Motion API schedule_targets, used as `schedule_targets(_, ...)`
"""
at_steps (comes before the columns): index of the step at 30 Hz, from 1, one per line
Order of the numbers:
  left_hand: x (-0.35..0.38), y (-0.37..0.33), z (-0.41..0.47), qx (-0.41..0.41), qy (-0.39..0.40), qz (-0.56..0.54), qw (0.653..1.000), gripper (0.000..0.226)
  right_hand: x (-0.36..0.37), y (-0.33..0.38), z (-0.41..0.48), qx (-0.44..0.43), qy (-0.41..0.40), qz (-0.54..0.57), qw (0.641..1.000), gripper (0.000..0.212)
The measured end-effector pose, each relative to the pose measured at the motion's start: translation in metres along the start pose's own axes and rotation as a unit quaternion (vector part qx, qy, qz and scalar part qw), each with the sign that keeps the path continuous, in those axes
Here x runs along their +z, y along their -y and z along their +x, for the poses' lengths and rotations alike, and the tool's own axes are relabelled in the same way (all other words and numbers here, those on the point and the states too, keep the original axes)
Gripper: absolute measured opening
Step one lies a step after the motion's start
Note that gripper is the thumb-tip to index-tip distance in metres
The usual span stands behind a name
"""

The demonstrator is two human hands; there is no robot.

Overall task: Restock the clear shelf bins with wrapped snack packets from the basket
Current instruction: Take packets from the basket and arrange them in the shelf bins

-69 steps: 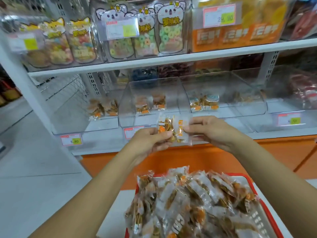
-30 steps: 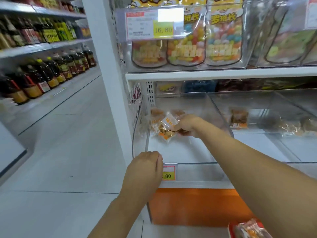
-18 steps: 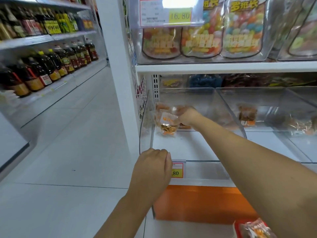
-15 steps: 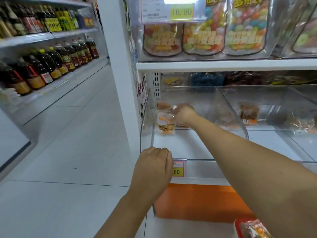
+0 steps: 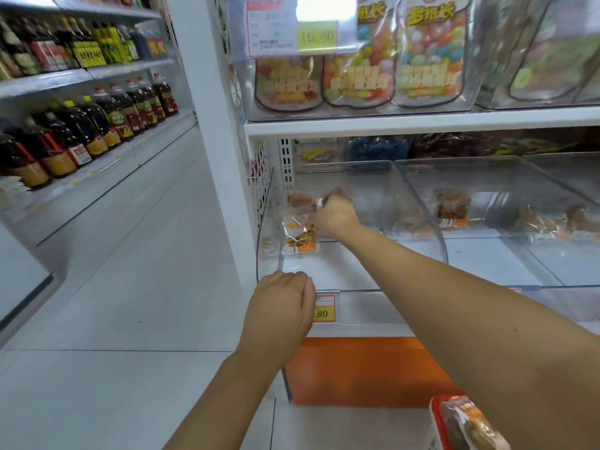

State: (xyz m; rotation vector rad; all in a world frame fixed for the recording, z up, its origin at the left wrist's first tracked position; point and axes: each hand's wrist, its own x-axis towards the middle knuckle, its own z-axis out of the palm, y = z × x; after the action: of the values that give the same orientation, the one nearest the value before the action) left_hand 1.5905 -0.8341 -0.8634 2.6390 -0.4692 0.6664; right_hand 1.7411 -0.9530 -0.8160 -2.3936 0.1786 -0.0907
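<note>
Right hand: the right hand (image 5: 336,216) is stretched deep into the bin, its fingers curled and pinching the upper edge of a snack packet (image 5: 300,235)
Snack packet: it hangs below these fingers inside the leftmost clear bin (image 5: 363,308), close to the left wall, with its lower edge near the white bin floor
Other stock in this bin: one more packet (image 5: 300,200) lies behind the held one, toward the back
Left hand: the left hand (image 5: 282,306) is at the front left corner of the same bin, knuckles up and fingers curled; they seem to lie on the front rim, but I cannot tell whether they grip it, because the back of the hand hides them
Price tag: a small price tag (image 5: 324,312) with an orange frame sits on the front of the bin, just beside the left hand and partly covered by it
Second bin: the second bin (image 5: 493,267), next on the right, holds a brown packet (image 5: 453,211) at its back, and some blurred packets (image 5: 545,224) lie further right
Basket: the basket (image 5: 436,414), with a red rim, shows only at the lower right corner, under the right forearm, with wrapped packets (image 5: 470,427) in it
Upper shelf: the white shelf board (image 5: 422,122) carries a clear box with candy bags (image 5: 357,76) and a large price label (image 5: 302,30)
Left side: across the light floor (image 5: 130,287), another shelf carries rows of oil bottles (image 5: 97,125)
Below the bins: an orange panel (image 5: 363,371)
</note>
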Motion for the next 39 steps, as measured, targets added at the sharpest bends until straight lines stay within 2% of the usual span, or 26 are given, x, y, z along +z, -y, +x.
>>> schedule_targets(3, -0.004, -0.006, -0.003, -0.022, -0.025, -0.048, 0.998, 0.040, -0.028, 0.003, -0.029, -0.056, 0.021, -0.012, 0.998, 0.010)
schedule_targets(4, -0.006, -0.010, -0.004, -0.030, -0.038, -0.066, 0.997, 0.036, -0.041, 0.002, -0.043, -0.074, 0.030, -0.005, 0.997, 0.010)
schedule_targets(6, -0.010, -0.026, -0.006, -0.013, -0.061, -0.093, 0.994, 0.031, -0.070, -0.005, -0.073, -0.112, 0.050, 0.010, 0.992, 0.032)
schedule_targets(8, -0.011, -0.050, -0.012, 0.016, -0.061, -0.120, 0.991, 0.031, -0.102, -0.019, -0.107, -0.141, 0.057, -0.003, 0.988, 0.041)
schedule_targets(11, -0.002, -0.090, -0.029, 0.056, 0.005, -0.129, 0.990, 0.039, -0.147, -0.056, -0.152, -0.138, 0.051, -0.008, 0.989, 0.040)
schedule_targets(16, 0.029, -0.150, -0.062, 0.119, 0.205, -0.106, 0.966, 0.040, -0.196, -0.149, -0.207, -0.066, 0.078, -0.049, 0.994, 0.038)
schedule_targets(19, 0.046, -0.178, -0.081, 0.120, 0.305, -0.090, 0.940, 0.023, -0.211, -0.204, -0.235, 0.010, 0.125, -0.131, 0.983, 0.027)
schedule_targets(21, 0.057, -0.202, -0.097, 0.109, 0.386, -0.102, 0.910, 0.024, -0.221, -0.244, -0.262, 0.058, 0.150, -0.182, 0.970, 0.021)
schedule_targets(23, 0.067, -0.200, -0.106, 0.093, 0.436, -0.097, 0.890, 0.030, -0.216, -0.260, -0.271, 0.067, 0.186, -0.225, 0.954, 0.027)
schedule_targets(26, 0.076, -0.199, -0.119, 0.079, 0.480, -0.085, 0.870, 0.036, -0.207, -0.270, -0.286, 0.063, 0.240, -0.254, 0.935, 0.055)
schedule_targets(28, 0.079, -0.201, -0.126, 0.070, 0.501, -0.078, 0.859, 0.043, -0.207, -0.275, -0.299, 0.057, 0.260, -0.247, 0.932, 0.063)
schedule_targets(31, 0.083, -0.202, -0.126, 0.061, 0.502, -0.075, 0.859, 0.042, -0.211, -0.281, -0.314, 0.015, 0.280, -0.250, 0.927, 0.047)
schedule_targets(35, 0.083, -0.200, -0.125, 0.056, 0.502, -0.083, 0.859, 0.038, -0.211, -0.287, -0.321, -0.012, 0.337, -0.301, 0.892, 0.036)
schedule_targets(39, 0.075, -0.202, -0.120, 0.066, 0.484, -0.101, 0.867, 0.039, -0.215, -0.288, -0.313, -0.003, 0.322, -0.279, 0.905, 0.012)
